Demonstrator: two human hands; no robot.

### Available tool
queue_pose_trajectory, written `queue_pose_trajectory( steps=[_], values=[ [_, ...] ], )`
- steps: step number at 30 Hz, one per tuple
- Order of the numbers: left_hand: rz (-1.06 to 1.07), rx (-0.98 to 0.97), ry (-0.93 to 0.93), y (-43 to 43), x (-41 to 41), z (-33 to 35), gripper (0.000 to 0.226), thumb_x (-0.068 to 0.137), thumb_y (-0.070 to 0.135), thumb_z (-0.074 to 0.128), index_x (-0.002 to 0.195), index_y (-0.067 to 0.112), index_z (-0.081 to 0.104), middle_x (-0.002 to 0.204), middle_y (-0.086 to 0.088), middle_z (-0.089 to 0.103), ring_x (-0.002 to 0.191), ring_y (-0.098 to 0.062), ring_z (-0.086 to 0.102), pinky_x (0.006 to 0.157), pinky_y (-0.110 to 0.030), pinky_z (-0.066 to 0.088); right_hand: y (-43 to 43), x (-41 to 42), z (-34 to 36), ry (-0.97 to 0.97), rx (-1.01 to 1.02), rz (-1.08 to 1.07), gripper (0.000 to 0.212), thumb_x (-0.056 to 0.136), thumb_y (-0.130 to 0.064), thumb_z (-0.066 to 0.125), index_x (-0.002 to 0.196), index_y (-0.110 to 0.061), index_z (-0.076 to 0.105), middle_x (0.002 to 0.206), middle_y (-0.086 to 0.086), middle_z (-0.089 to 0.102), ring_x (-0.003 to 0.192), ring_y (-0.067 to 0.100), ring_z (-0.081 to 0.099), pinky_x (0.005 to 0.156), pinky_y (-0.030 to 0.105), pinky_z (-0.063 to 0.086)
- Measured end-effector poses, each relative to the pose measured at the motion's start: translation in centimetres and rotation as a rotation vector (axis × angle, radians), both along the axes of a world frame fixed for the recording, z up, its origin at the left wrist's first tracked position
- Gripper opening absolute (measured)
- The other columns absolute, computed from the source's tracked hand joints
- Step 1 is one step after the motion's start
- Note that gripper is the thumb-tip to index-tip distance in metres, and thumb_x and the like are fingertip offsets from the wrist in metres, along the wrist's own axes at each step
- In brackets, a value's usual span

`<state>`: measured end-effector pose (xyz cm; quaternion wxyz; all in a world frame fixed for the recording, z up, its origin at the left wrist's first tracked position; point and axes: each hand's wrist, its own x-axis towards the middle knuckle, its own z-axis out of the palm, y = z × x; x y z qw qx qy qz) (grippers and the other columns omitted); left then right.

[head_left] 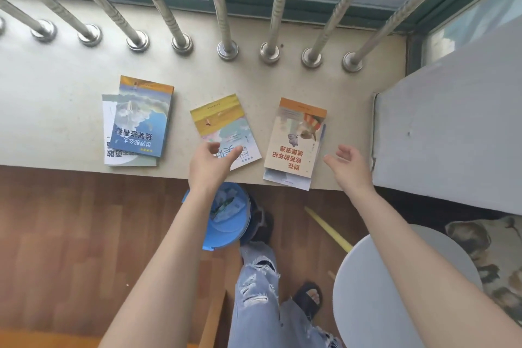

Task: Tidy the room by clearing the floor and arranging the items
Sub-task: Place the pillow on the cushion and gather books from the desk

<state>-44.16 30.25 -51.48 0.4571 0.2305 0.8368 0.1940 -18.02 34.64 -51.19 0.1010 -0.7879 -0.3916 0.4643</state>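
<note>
Here on the left of the pale sill [56,110] a blue book [141,121] lies face up on a white book [108,127], shifted so the white one shows at its left and near edges. Behind them, along the far side of the sill, runs a row of metal bars [180,37].

Further right, a yellow-topped book [223,118] lies alone, turned at a slant. My left hand [211,162] is over its near corner, fingers loosely bent and released, holding nothing; whether it touches the cover I cannot tell. Under that forearm, on the wooden floor [70,234] just below the sill's edge, stands a blue bin [231,232] with crumpled paper in it. My leg in torn jeans [254,291] is beside the bin.

Right of the slanted book lies an orange-and-beige book [293,147] on top of a paler book [288,182] whose near edge sticks out, slightly over the sill's edge. My right hand [348,167] hangs just right of this pair, apart from it, palm turned inward, fingers relaxed and empty.

Below it a yellow stick [327,229] lies on the floor, beside a round white stool [395,291]. A grey pad [452,135] fills the right end, with a patterned rug [494,257] nearer.
</note>
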Motion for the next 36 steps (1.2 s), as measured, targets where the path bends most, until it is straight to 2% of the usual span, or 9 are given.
queue_pose_trajectory(
  steps=[5,11,15,18,22,25,29,33,36],
  values=[
    [0.088,-0.1,0.05,0.5,-1.2,-6.0,0.086,0.071,0.059,0.072,0.137,0.013,0.042,0.138,-0.002,0.048,0.125,-0.021,0.048,0.102,-0.043,0.041,1.1,-1.0,-5.6,-0.035,-0.072,-0.046,0.067,0.088,-0.035,0.068,0.143,-0.013,0.038,0.148,0.005,0.043,0.131,0.024,0.046,0.095,0.03,0.037],
    [0.156,-0.241,0.093,1.2,-1.3,-11.2,0.094,0.07,0.058,0.073,0.14,0.009,0.033,0.141,-0.005,0.043,0.127,-0.027,0.044,0.097,-0.041,0.04,1.7,-2.6,-10.2,-0.149,-0.143,-0.146,0.076,0.083,-0.038,0.073,0.142,-0.01,0.035,0.146,0.009,0.04,0.128,0.029,0.047,0.079,0.029,0.034],
    [0.302,-0.294,0.056,1.6,-0.1,-13.0,0.085,0.072,0.053,0.075,0.133,0.006,0.038,0.135,-0.009,0.046,0.12,-0.032,0.048,0.095,-0.041,0.043,1.5,-3.5,-12.3,-0.241,-0.175,-0.135,0.076,0.079,-0.041,0.075,0.137,-0.008,0.039,0.14,0.012,0.042,0.127,0.032,0.045,0.092,0.038,0.042],
    [0.349,-0.34,0.089,1.9,0.7,-13.8,0.083,0.072,0.052,0.075,0.129,0.006,0.038,0.139,-0.013,0.039,0.12,-0.034,0.048,0.094,-0.045,0.044,1.2,-4.0,-13.5,-0.244,-0.199,-0.167,0.083,0.076,-0.042,0.078,0.139,-0.007,0.037,0.142,0.012,0.042,0.129,0.033,0.043,0.102,0.044,0.042],
    [0.315,-0.397,0.18,2.2,1.5,-14.7,0.087,0.07,0.053,0.076,0.13,0.005,0.037,0.135,-0.013,0.034,0.123,-0.032,0.041,0.092,-0.044,0.04,0.8,-4.8,-14.5,-0.3,-0.221,-0.182,0.076,0.075,-0.042,0.079,0.132,-0.009,0.041,0.137,0.011,0.039,0.125,0.031,0.042,0.092,0.038,0.042],
    [0.335,-0.407,0.235,2.4,2.0,-15.3,0.09,0.068,0.052,0.078,0.132,0.006,0.034,0.135,-0.012,0.034,0.125,-0.029,0.037,0.093,-0.041,0.038,0.9,-5.1,-15.1,-0.36,-0.227,-0.181,0.076,0.075,-0.041,0.079,0.133,-0.009,0.041,0.137,0.011,0.036,0.124,0.03,0.038,0.081,0.033,0.035],
    [0.374,-0.384,0.257,2.4,2.3,-15.9,0.091,0.068,0.049,0.08,0.133,0.008,0.032,0.136,-0.012,0.033,0.125,-0.029,0.035,0.097,-0.039,0.035,1.1,-5.3,-15.6,-0.34,-0.225,-0.245,0.074,0.076,-0.034,0.081,0.132,-0.009,0.039,0.138,0.011,0.038,0.125,0.03,0.039,0.086,0.035,0.038],
    [0.378,-0.386,0.24,2.2,1.9,-16.3,0.094,0.066,0.05,0.081,0.134,0.009,0.03,0.136,-0.014,0.034,0.124,-0.03,0.036,0.096,-0.04,0.036,1.5,-4.3,-16.0,-0.229,-0.255,-0.346,0.078,0.066,-0.031,0.088,0.125,-0.011,0.043,0.134,0.009,0.045,0.122,0.029,0.047,0.094,0.035,0.045],
    [0.347,-0.364,0.238,1.9,1.7,-16.6,0.091,0.066,0.049,0.081,0.131,0.007,0.034,0.135,-0.015,0.035,0.125,-0.031,0.036,0.092,-0.04,0.038,1.7,-3.7,-16.2,-0.131,-0.291,-0.37,0.079,0.058,-0.031,0.092,0.121,-0.011,0.048,0.13,0.009,0.055,0.117,0.029,0.055,0.094,0.044,0.052]
  ],
)
